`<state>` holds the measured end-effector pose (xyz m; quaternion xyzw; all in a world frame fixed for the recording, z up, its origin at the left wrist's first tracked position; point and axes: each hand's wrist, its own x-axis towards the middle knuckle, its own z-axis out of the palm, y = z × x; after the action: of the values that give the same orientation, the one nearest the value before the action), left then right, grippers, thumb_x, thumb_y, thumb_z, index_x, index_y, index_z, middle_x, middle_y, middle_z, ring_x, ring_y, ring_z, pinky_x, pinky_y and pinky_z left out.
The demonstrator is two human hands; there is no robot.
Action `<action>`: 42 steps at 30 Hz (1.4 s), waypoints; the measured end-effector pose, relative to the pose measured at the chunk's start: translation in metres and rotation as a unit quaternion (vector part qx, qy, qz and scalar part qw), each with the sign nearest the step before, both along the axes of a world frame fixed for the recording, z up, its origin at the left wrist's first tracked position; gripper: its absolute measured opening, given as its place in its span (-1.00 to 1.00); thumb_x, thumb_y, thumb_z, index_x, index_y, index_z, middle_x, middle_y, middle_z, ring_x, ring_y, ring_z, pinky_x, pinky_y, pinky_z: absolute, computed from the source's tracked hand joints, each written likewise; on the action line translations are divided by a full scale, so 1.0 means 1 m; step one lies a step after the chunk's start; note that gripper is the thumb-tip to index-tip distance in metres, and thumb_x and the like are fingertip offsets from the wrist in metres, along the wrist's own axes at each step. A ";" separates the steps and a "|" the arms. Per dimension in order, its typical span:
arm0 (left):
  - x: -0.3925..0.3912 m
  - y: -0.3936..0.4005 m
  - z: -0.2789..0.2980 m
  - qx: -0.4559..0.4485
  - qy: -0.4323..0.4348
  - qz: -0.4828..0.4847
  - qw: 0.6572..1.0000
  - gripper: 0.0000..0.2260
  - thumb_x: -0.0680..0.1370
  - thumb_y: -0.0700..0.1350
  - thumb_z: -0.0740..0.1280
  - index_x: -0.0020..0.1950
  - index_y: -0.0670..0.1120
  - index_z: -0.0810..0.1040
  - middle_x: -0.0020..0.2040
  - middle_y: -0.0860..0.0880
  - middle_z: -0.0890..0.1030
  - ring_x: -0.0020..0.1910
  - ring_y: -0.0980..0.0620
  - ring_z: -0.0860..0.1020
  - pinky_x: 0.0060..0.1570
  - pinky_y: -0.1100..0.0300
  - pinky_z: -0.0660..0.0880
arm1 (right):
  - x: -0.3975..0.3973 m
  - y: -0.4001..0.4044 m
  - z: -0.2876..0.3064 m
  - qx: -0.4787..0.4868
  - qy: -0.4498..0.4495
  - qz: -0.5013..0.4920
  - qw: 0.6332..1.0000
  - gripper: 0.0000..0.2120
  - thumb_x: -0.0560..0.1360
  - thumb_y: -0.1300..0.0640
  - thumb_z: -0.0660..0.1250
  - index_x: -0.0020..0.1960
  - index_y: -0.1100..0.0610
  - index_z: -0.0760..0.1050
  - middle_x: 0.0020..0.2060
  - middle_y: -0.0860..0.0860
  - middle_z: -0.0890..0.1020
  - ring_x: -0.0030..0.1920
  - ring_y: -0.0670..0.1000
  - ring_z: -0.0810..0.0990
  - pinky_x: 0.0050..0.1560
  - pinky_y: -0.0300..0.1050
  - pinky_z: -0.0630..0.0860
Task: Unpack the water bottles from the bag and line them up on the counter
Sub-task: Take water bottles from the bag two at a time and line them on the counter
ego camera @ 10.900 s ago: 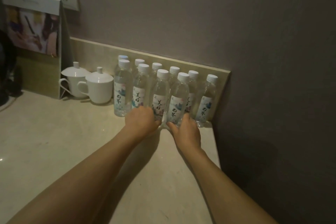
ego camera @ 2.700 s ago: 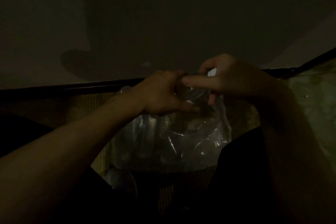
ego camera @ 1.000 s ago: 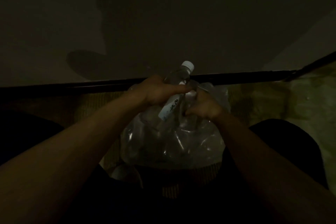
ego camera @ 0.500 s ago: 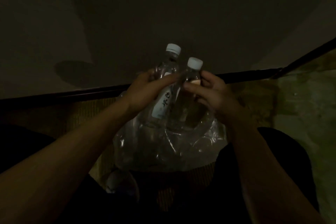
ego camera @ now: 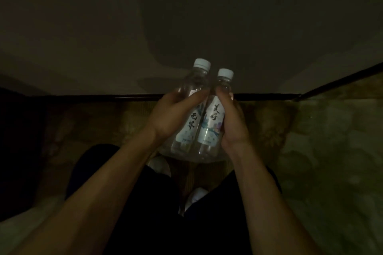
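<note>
Two clear water bottles with white caps and white printed labels are held side by side at the centre of the dim view. My left hand (ego camera: 172,116) grips the left bottle (ego camera: 191,114) around its middle. My right hand (ego camera: 232,122) grips the right bottle (ego camera: 213,122) the same way. Both bottles are upright, tilted slightly away from me, and touch each other. Just below them a bit of the clear plastic bag (ego camera: 192,156) shows on the floor, mostly hidden by the bottles and my hands. The counter is out of view.
A plain wall (ego camera: 186,16) rises ahead, ending in a dark baseboard (ego camera: 93,96). Patterned carpet (ego camera: 310,141) covers the floor. My dark-trousered legs (ego camera: 157,203) and white footwear (ego camera: 196,194) are below the bag. The scene is very dim.
Both bottles have come out of the bag and been lifted higher. The bag has dropped away beneath them. Ten seconds ago I was at the counter adjusting the row of bottles.
</note>
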<state>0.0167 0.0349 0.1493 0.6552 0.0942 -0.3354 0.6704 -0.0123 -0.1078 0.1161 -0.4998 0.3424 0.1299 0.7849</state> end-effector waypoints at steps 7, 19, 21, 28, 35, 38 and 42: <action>-0.019 0.013 0.185 0.040 -0.049 0.023 0.998 -0.73 0.52 0.17 0.32 0.01 0.02 0.65 -0.08 0.02 0.74 -0.10 0.06 0.71 -0.01 0.02 0.60 | -0.010 0.013 0.184 -0.044 -0.027 0.035 0.998 -0.52 0.38 -0.08 0.50 0.24 -0.05 0.43 0.08 0.05 0.67 0.05 0.09 0.70 0.03 0.18 0.63; -0.069 0.008 0.436 -0.024 -0.156 0.097 0.983 -0.50 0.39 0.18 0.42 0.22 -0.08 0.57 0.02 -0.08 0.72 -0.02 -0.05 0.71 -0.08 0.05 0.64 | -0.041 0.008 0.455 -0.064 -0.178 0.027 0.982 -0.58 0.40 0.00 0.51 0.21 -0.02 0.48 0.07 0.05 0.68 0.00 0.08 0.71 -0.01 0.10 0.65; -0.078 0.010 0.464 -0.028 -0.178 0.089 0.980 -0.54 0.38 0.17 0.41 0.18 -0.04 0.57 -0.02 -0.05 0.72 -0.06 -0.03 0.72 -0.15 0.11 0.64 | -0.048 0.006 0.482 -0.076 -0.200 0.035 0.976 -0.57 0.40 -0.01 0.50 0.22 -0.01 0.48 0.08 0.05 0.68 0.02 0.07 0.70 -0.01 0.09 0.65; -0.104 0.023 0.525 -0.034 -0.281 0.068 0.957 -0.53 0.38 0.14 0.40 0.20 -0.09 0.57 -0.01 -0.01 0.70 -0.11 0.11 0.69 -0.25 0.36 0.57 | -0.067 0.009 0.549 -0.143 -0.300 0.069 0.941 -0.60 0.45 -0.06 0.44 0.24 -0.01 0.49 0.06 -0.01 0.69 -0.01 -0.04 0.71 -0.06 -0.02 0.66; -0.140 0.053 0.552 -0.055 -0.326 0.084 0.940 -0.59 0.38 0.11 0.37 0.15 -0.06 0.58 -0.09 0.11 0.71 -0.15 0.20 0.68 -0.30 0.43 0.52 | -0.092 0.043 0.582 -0.184 -0.319 0.115 0.923 -0.59 0.48 -0.24 0.32 0.21 -0.02 0.48 0.03 -0.01 0.70 0.02 -0.01 0.70 0.10 0.13 0.62; -0.152 0.076 0.564 -0.066 -0.329 0.072 0.939 -0.65 0.39 0.05 0.39 0.13 -0.03 0.58 -0.10 0.16 0.71 -0.13 0.23 0.68 -0.29 0.44 0.53 | -0.103 0.066 0.590 -0.185 -0.327 0.099 0.922 -0.59 0.47 -0.24 0.32 0.17 0.01 0.47 0.03 0.02 0.69 0.03 0.03 0.70 0.08 0.12 0.62; -0.167 0.134 0.580 -0.036 -0.328 0.039 0.943 -0.59 0.37 -0.02 0.49 0.22 0.01 0.58 0.02 0.05 0.71 0.00 0.17 0.68 -0.08 0.27 0.59 | -0.116 0.116 0.606 -0.192 -0.357 0.093 0.909 -0.50 0.33 -0.28 0.37 0.09 0.05 0.45 -0.09 -0.03 0.67 -0.07 -0.03 0.70 -0.13 -0.06 0.61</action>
<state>-0.1502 0.1686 0.7289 0.7002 -0.1176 -0.0785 0.6998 -0.1285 0.0078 0.7221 -0.6835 0.0090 -0.0528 0.7279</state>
